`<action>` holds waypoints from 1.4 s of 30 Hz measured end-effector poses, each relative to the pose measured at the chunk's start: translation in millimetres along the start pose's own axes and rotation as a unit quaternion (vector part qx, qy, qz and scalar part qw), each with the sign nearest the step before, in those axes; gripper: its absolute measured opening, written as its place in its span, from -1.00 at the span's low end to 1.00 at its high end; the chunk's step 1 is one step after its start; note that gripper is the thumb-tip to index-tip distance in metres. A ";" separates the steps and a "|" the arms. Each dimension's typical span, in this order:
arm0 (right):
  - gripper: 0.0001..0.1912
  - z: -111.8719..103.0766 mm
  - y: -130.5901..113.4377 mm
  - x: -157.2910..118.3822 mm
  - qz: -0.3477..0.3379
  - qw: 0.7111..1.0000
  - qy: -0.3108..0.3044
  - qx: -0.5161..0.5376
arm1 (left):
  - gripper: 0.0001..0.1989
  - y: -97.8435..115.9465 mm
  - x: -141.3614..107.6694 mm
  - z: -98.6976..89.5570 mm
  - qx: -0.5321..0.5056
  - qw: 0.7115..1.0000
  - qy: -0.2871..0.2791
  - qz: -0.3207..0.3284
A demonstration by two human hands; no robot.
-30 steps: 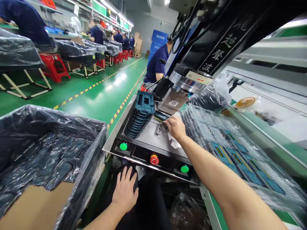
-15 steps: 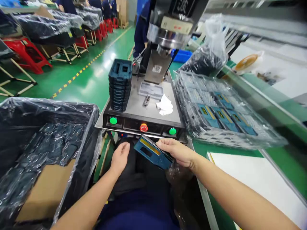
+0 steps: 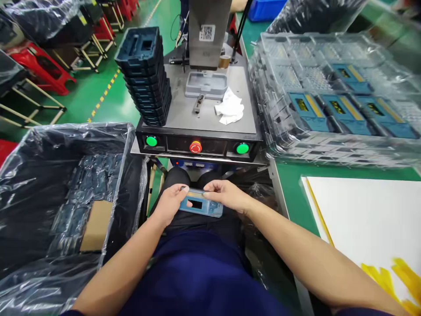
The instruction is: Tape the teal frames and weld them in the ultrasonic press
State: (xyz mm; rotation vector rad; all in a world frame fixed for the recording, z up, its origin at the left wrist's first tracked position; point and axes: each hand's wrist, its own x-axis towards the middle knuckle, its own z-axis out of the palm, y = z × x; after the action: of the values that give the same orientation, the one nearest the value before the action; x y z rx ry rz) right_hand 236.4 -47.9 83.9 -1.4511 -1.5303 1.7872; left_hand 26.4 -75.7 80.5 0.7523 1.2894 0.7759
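Over my lap, a blue plastic housing with a dark rectangular window and a yellowish strip is held between both hands. My left hand grips its left end, thumb on top. The fingers of my right hand are closed on its upper right edge, partly covering the strip. Just beyond stands a press machine with a grey fixture on its metal plate. A red stop button sits on its front panel between a left green button and a right green button.
A tall stack of dark blue plastic parts leans at the plate's left, and a crumpled white cloth lies at right. Clear trays with several blue housings stand on the right bench. At left is a plastic-lined bin of wrapped parts.
My left hand has come to the housing and taken hold of its left end. The housing has turned nearly level and moved closer to my lap. The view has tilted downward.
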 end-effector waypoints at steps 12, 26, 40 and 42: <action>-0.85 5.5 -14.0 -11.2 -0.057 0.965 0.024 -0.257 | -0.63 -8.1 -3.3 8.6 0.147 0.987 0.038 0.047; -0.63 14.0 2.0 -2.3 -0.139 0.953 0.017 -0.268 | -0.51 -2.5 -5.8 11.0 0.393 0.904 0.144 0.090; -0.71 -29.6 -61.5 -113.7 -0.055 0.844 0.052 -0.532 | -0.66 -13.6 9.3 -3.8 -0.037 0.986 0.058 -0.155; -0.59 -30.6 -64.8 -132.6 -0.054 0.837 0.065 -0.540 | -0.65 -8.8 6.6 3.7 -0.045 0.985 0.041 -0.160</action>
State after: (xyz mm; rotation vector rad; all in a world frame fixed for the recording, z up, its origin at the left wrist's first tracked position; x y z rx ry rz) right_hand 294.5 -116.7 204.7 -1.7698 -2.6450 0.6317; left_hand 31.5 -75.1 70.2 0.4288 1.3974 0.6041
